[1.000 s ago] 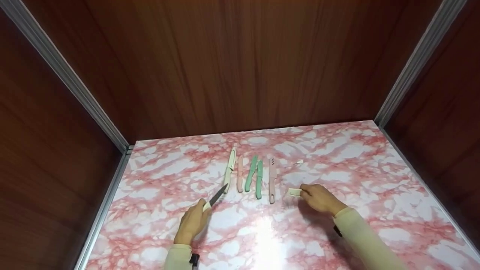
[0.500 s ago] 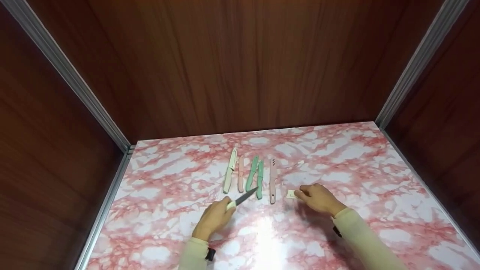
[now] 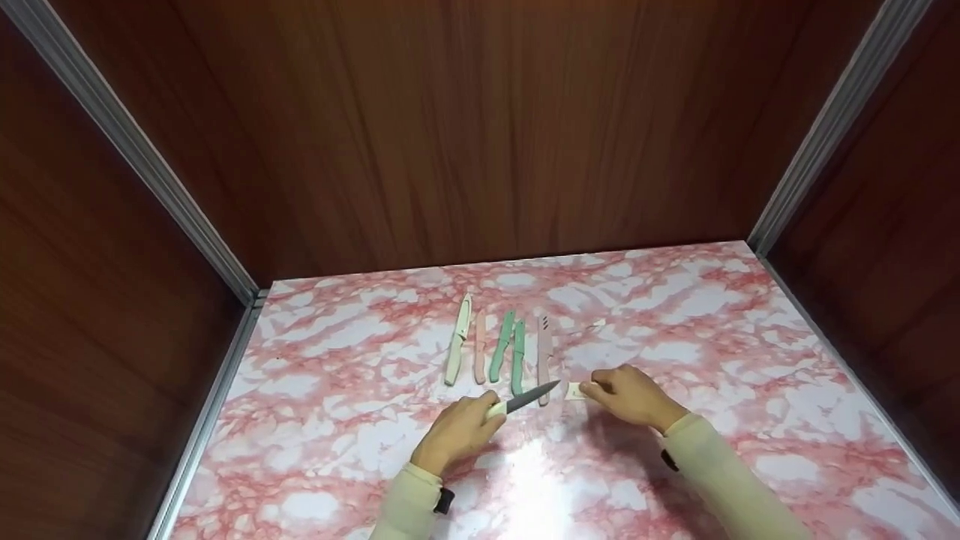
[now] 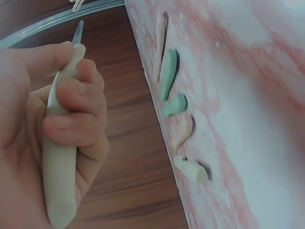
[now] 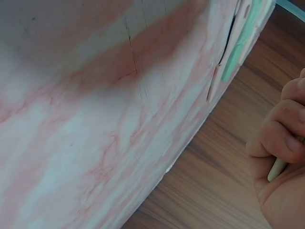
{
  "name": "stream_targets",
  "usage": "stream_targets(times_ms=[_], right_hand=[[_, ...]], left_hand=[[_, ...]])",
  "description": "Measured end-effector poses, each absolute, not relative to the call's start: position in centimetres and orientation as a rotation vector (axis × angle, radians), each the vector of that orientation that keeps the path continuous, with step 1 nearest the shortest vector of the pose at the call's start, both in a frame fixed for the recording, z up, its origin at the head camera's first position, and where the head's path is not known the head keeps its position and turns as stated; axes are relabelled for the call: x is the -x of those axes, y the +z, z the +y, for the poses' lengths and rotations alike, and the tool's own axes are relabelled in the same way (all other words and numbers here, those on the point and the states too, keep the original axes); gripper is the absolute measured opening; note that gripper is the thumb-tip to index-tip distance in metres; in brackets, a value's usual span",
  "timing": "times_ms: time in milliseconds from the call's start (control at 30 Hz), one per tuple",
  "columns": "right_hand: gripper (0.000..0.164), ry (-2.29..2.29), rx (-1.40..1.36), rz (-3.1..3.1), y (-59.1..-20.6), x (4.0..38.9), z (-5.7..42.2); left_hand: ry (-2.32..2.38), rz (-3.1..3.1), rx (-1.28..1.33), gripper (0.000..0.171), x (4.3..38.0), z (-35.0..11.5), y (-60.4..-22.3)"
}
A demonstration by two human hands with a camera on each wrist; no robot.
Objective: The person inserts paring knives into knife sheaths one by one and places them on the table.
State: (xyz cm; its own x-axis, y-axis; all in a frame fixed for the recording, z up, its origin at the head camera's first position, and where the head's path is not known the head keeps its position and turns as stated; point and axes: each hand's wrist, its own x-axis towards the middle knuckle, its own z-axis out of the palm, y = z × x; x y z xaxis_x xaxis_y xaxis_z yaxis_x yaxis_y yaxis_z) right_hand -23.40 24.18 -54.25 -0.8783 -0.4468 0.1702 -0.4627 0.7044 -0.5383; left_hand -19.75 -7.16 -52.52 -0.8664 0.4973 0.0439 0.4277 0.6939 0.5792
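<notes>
My left hand [image 3: 459, 431] grips a knife [image 4: 61, 157] by its cream handle, with the bare dark blade [image 3: 534, 396] pointing up and right. In the left wrist view the fingers curl round that handle. My right hand [image 3: 634, 396] pinches a cream blade sheath [image 3: 576, 391], whose end sticks out to the left. Most of the sheath is hidden by the fingers; in the right wrist view only a cream tip [image 5: 276, 170] shows. The blade tip is just left of the sheath, apart from it.
Behind the hands lie a cream sheathed knife [image 3: 458, 341], a pink knife [image 3: 481, 349], two green knives [image 3: 502, 346] and a pink knife with a slotted sheath [image 3: 544, 349]. The marbled table [image 3: 337, 337] meets brown wood panels [image 3: 480, 135] at the back and sides.
My left hand has moved right with the knife, bringing the blade close to the sheath. The right hand has shifted slightly left with the sheath.
</notes>
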Motion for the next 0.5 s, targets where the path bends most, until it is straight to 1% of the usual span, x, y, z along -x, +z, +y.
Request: stream_targets(times_ms=[500], right_hand=[[0.038,0.900,-0.758,-2.874,-53.97,23.23,24.11]], left_hand=[[0.902,2.743,-0.819,0.011,19.54,-6.63,-52.22]])
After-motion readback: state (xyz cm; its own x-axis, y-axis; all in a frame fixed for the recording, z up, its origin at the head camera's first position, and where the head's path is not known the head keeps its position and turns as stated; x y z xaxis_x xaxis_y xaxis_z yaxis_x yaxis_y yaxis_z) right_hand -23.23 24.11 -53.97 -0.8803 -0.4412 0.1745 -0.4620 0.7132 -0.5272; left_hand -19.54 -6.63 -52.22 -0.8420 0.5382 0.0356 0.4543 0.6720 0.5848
